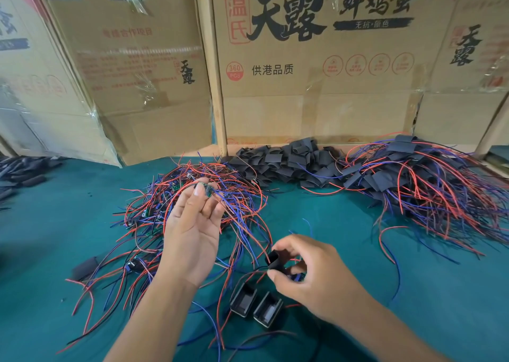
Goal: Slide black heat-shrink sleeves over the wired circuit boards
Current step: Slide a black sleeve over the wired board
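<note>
Taking the pile of bare wired boards [192, 210] at table centre as the landmark: nearest the camera, in front of that pile, two opened black sleeves [256, 303] lay side by side on the green table [413, 292], mouths up, probably staged for quick pickup. Just beyond them, the right hand [311, 273] pinched a black heat-shrink sleeve [274, 259] between thumb and fingers, its mouth squeezed open; a small board seemed tucked under the fingers. Over the pile, the left hand [192, 224] was raised palm-up, fingertips pinching a green circuit board [206, 189] lifted clear of its wires. Behind and right of the pile lay loose flat sleeves [283, 160], then finished sleeved boards [413, 174], against cardboard boxes [316, 72].
</note>
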Motion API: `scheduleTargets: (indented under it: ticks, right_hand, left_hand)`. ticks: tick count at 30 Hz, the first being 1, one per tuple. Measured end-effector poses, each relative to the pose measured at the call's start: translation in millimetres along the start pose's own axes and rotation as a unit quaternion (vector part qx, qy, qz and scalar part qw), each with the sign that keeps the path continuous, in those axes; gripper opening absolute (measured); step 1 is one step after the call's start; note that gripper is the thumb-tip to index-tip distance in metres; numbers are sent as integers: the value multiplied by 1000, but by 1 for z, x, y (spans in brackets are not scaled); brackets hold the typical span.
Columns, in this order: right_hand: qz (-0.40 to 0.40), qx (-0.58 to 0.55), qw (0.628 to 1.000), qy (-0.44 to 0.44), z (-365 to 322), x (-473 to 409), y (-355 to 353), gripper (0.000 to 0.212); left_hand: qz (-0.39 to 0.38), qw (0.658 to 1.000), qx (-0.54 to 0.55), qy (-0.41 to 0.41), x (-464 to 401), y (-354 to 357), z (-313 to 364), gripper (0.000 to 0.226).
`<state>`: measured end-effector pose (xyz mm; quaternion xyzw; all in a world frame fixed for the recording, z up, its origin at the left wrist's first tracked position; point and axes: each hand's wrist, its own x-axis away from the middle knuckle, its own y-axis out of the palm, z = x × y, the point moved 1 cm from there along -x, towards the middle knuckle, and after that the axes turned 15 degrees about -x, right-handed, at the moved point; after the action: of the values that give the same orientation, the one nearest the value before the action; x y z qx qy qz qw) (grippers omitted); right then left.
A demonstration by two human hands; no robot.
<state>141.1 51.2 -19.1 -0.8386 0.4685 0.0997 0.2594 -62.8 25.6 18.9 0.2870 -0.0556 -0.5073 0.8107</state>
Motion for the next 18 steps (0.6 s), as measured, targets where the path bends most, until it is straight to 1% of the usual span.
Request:
scheduleTargets:
  ticks: [2,5,7,18]
  right_hand:
    - [17,17,1000,2,-2,3,4,22]
    - [45,64,997,0,-4,6,9,28]
    - [59,70,996,2,-5,8,12,30]
    - [55,99,993,13,-14,8,8,38]
  left_hand:
    - [-1,1000,2,5,0,-1,0,9]
    - [-6,1000,3,13,-1,-2,1,12]
    - [-8,1000,2,15,-1,-2,0,11]
    - [-29,999,-8,-14,1,2,-9,10]
